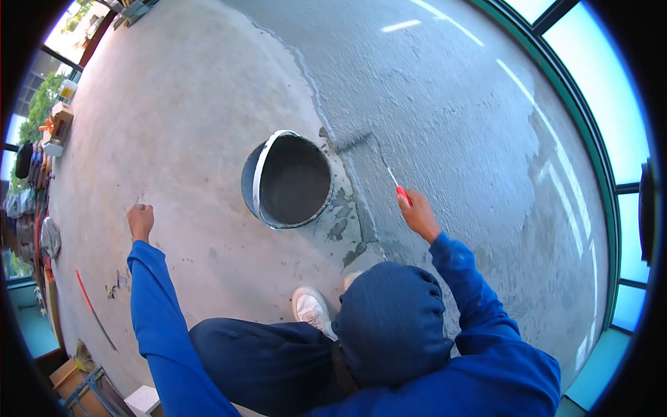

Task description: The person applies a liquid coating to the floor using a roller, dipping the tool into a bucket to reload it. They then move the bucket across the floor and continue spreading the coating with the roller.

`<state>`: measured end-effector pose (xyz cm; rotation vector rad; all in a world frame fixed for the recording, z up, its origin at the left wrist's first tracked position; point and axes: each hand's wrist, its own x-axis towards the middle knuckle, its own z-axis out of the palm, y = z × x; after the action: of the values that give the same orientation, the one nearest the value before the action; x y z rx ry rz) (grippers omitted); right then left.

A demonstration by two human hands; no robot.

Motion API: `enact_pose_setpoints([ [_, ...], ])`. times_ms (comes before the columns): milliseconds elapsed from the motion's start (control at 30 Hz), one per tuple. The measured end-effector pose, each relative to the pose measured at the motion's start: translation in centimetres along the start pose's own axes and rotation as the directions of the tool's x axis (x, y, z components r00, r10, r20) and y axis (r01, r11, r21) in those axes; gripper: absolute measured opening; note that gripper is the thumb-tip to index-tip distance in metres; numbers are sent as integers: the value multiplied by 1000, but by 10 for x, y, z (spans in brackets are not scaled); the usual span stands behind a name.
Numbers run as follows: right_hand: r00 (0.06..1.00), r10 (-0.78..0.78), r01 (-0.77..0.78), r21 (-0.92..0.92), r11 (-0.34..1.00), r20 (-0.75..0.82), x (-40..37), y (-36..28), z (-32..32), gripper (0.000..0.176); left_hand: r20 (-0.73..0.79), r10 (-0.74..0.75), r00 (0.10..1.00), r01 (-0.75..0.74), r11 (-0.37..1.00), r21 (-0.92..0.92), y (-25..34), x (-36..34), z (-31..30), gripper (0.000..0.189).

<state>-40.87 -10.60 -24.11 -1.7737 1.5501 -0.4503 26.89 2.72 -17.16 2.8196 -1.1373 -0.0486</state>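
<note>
Bent blue knee and a white shoe sit closest, over a concrete floor that is pale on the left and dark and wet on the right. Between the arms stands a black bucket at the wet edge. Right hand grips the red-handled roller, its head on the floor just beside the bucket. Left hand, curled shut on nothing, rests on dry floor.

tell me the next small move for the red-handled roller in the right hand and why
Probably pull the red-handled paint roller back toward the right hand, along the coating's edge. Its head sits where glossy dark grey coating meets bare pale concrete, beside the round dark bucket, and the patches there look uneven.
</note>
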Motion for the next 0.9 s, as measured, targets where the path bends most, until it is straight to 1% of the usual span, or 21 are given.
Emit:
enact_pose_setpoints([
  [100, 996, 78, -78, -2, 997, 49, -45, 10, -19, 30, -28, 28, 999, -27, 1000, 10, 1, 2, 4, 29],
  [133, 992, 104, -105, 1, 994, 68, -52, 4, -26, 29, -20, 24, 1000, -24, 1000, 13, 3, 2, 4, 29],
  [167, 961, 248, -258, 75, 963, 119, -56, -2, -34, 30, -13, 20, 1000, -20, 1000, 17, 4, 2, 3, 30],
  [200, 908, 379, -405, 140, 903, 179, -61, -21, -46, 31, -7, 16, 1000, -15, 1000, 22, 5, 2, 2, 30],
  [233, 832, 496, -544, 194, 816, 249, -63, -31, -50, 32, -5, 16, 1000, -16, 1000, 23, 4, 3, 2, 30],
  [300, 939, 312, -328, 104, 939, 145, -50, -20, -35, 33, -1, 18, 1000, -18, 1000, 26, 4, 4, 2, 30],
  [333, 974, 204, -210, 51, 976, 100, -37, -14, -24, 34, -7, 22, 1000, -22, 999, 24, 4, 4, 1, 30],
  [400, 1000, 6, -6, 5, 1000, 12, 1, -10, -2, 35, -18, 28, 999, -27, 999, 28, 3, 4, 0, 30],
  [467, 1000, -6, 6, 19, 1000, -6, 38, -16, 15, 35, -40, 51, 998, -49, 998, 34, -1, 5, -2, 30],
  [533, 1000, 29, -28, 86, 996, -5, 67, -27, 23, 36, -44, 56, 997, -55, 998, 30, -5, 1, -4, 31],
  [600, 981, 169, -189, 264, 946, 99, 92, -42, 24, 36, -30, 52, 998, -51, 998, 21, -8, -2, -9, 31],
  [633, 960, 229, -271, 347, 898, 158, 104, -47, 25, 36, -25, 43, 999, -42, 999, 33, -9, -3, -10, 31],
  [733, 963, 247, -267, 439, 858, 103, 132, -58, 30, 36, -29, 27, 999, -26, 998, 57, -11, -2, -15, 31],
  [833, 942, 303, -334, 479, 812, 144, 136, -55, 28, 36, -37, 25, 999, -23, 999, 33, -15, -4, -10, 31],
  [900, 970, 218, -240, 330, 913, 104, 115, -41, 23, 34, -38, 22, 999, -23, 1000, -7, -20, -1, -5, 31],
])
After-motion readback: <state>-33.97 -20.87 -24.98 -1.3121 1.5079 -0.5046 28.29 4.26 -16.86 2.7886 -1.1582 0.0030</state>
